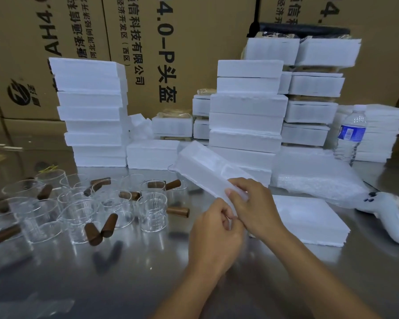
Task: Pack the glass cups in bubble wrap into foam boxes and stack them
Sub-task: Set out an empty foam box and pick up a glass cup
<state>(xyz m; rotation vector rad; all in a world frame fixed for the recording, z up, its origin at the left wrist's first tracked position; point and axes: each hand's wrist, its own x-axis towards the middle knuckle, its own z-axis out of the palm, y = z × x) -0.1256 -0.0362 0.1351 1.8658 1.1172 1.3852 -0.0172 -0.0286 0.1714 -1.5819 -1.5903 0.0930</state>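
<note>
Glass cups point(83, 203) left on the table point(101, 284), foam-box stacks point(92, 111) behind, bubble wrap point(313, 178) right.

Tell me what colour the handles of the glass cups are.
Dark brown handles, seen best in the head view.

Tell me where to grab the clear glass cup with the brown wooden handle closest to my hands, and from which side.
Take the brown wooden handle from the right. The clear glass cup stands upright, its handle juts sideways to the right, and other cups crowd its left. First set down the white foam box.
</note>
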